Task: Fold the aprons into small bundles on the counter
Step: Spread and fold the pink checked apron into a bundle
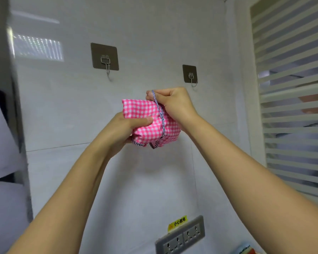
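Both bare forearms rise from the bottom edge toward the pink gingham apron bundle (151,121), which is held up in the air in front of the white tiled wall (145,24), not on any counter. Left hand (125,129) cups the bundle from its left and underneath, thumb pressed flat across the front of the cloth, fingers closed around it. Right hand (173,103) sits at the bundle's upper right, clenched, pinching the blue-and-white striped tie (161,116) at its top end; the tie runs from that fist down over the front of the bundle, and short loops of it hang out below the bundle.

Above the bundle, two adhesive wall hooks: larger hook (105,58) up and left, smaller hook (190,75) just above the right hand; both bare. Well below the bundle, grey double socket plate (180,237) on the wall, yellow warning sticker (177,223) touching its top edge. Right of the bundle, frosted striped glass panel (290,88). Far left of the bundle, blurred white shapes, cannot tell what.
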Motion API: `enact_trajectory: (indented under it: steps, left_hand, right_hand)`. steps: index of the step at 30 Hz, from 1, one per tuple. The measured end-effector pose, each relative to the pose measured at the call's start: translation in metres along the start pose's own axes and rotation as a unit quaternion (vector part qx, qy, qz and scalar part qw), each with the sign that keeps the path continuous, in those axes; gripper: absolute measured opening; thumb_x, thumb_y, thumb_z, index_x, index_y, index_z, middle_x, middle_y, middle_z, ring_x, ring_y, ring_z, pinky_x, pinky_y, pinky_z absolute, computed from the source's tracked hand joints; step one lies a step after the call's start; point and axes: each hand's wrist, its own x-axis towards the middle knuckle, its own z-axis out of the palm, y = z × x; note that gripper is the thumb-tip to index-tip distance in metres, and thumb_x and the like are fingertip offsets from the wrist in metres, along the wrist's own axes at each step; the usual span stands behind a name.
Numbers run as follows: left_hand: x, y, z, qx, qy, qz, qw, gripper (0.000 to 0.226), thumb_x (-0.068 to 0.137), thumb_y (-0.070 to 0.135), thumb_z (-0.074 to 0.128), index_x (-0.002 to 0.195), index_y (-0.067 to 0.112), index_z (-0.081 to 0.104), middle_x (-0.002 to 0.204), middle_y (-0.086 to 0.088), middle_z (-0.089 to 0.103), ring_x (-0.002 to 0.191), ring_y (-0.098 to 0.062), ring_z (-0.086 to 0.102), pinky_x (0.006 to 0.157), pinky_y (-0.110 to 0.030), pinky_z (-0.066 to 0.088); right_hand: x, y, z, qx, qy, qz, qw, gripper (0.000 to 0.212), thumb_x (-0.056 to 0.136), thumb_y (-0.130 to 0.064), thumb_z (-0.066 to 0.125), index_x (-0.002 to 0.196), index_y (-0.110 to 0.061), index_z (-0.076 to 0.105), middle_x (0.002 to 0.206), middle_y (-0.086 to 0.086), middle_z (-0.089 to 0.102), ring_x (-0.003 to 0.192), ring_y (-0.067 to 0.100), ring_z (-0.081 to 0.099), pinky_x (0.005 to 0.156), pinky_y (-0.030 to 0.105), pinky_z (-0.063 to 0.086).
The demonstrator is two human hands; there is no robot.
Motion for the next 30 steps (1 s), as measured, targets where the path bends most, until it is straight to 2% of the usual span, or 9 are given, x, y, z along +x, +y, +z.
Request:
enact_trajectory:
  steps: [4,7,12,15,19,22,25,27,30]
  left_hand:
    - [0.018,0.029,-0.025,-0.081,0.116,0.028,0.99,0.032,0.092,0.042,0.056,0.108,0.015,0.06,0.1,-0.002,0.072,0.089,-0.019,0.071,0.07,-0.037,0.059]
    - [0.027,0.04,-0.042,-0.116,0.173,0.041,0.977,0.037,0.094,0.041,0.053,0.117,0.012,0.056,0.104,-0.004,0.069,0.087,-0.019,0.07,0.06,-0.037,0.059]
    - [0.033,0.043,-0.063,-0.114,0.204,0.036,0.972,0.047,0.094,0.036,0.056,0.132,0.009,0.05,0.114,-0.007,0.067,0.093,-0.022,0.069,0.063,-0.037,0.059]
    - [0.036,0.046,-0.069,-0.107,0.212,0.032,0.971,0.052,0.094,0.038,0.056,0.135,0.008,0.047,0.118,-0.009,0.065,0.095,-0.024,0.068,0.065,-0.038,0.06]
    - [0.039,0.047,-0.073,-0.101,0.22,0.025,0.97,0.051,0.095,0.037,0.055,0.136,0.008,0.046,0.12,-0.011,0.063,0.093,-0.025,0.067,0.054,-0.033,0.058]
    - [0.037,0.04,-0.076,-0.103,0.223,0.007,0.969,0.048,0.095,0.036,0.055,0.133,0.008,0.049,0.118,-0.012,0.064,0.09,-0.025,0.067,0.05,-0.031,0.056]
    - [0.035,0.031,-0.082,-0.095,0.235,-0.008,0.967,0.05,0.093,0.037,0.058,0.132,0.007,0.049,0.117,-0.013,0.064,0.093,-0.028,0.067,0.059,-0.038,0.059]
    - [0.034,0.021,-0.083,-0.063,0.245,-0.017,0.967,0.054,0.09,0.039,0.062,0.131,0.005,0.05,0.116,-0.014,0.064,0.094,-0.028,0.067,0.071,-0.044,0.059]
    - [0.029,0.01,-0.084,-0.026,0.261,-0.018,0.965,0.059,0.088,0.046,0.063,0.129,0.005,0.051,0.115,-0.012,0.065,0.095,-0.028,0.067,0.082,-0.047,0.057]
  right_hand:
    - [0.044,-0.03,0.035,-0.062,0.006,-0.072,0.995,0.023,0.088,-0.024,0.068,0.102,-0.006,0.074,0.103,0.006,0.073,0.097,0.016,0.068,0.091,0.037,0.053]
    - [0.067,-0.051,0.058,-0.141,0.005,-0.103,0.985,0.022,0.085,-0.024,0.07,0.093,-0.004,0.076,0.097,0.011,0.074,0.089,0.015,0.067,0.083,0.037,0.053]
    - [0.088,-0.06,0.082,-0.214,0.0,-0.103,0.972,0.022,0.085,-0.027,0.069,0.087,-0.007,0.077,0.094,0.007,0.074,0.088,0.019,0.067,0.076,0.033,0.054]
    - [0.097,-0.058,0.088,-0.197,0.039,-0.097,0.975,0.019,0.085,-0.025,0.069,0.081,-0.008,0.076,0.076,0.004,0.07,0.074,0.016,0.063,0.063,0.028,0.048]
    - [0.105,-0.06,0.094,-0.217,0.033,-0.091,0.971,0.019,0.08,-0.027,0.074,0.088,-0.01,0.077,0.091,0.005,0.073,0.087,0.018,0.066,0.079,0.034,0.056]
    - [0.108,-0.063,0.101,-0.254,0.019,-0.097,0.962,0.019,0.078,-0.023,0.072,0.089,-0.008,0.075,0.091,0.005,0.072,0.089,0.019,0.066,0.079,0.033,0.056]
    - [0.102,-0.069,0.11,-0.317,-0.023,-0.119,0.941,0.007,0.081,-0.014,0.062,0.079,-0.007,0.064,0.074,0.001,0.059,0.084,0.019,0.062,0.062,0.025,0.05]
    - [0.094,-0.069,0.116,-0.341,-0.057,-0.121,0.931,0.02,0.082,-0.008,0.056,0.065,-0.012,0.045,0.065,-0.002,0.042,0.069,0.017,0.05,0.051,0.02,0.038]
    - [0.084,-0.056,0.117,-0.305,-0.087,-0.144,0.937,0.023,0.083,-0.005,0.053,0.069,-0.015,0.039,0.07,-0.005,0.039,0.071,0.014,0.046,0.062,0.021,0.043]
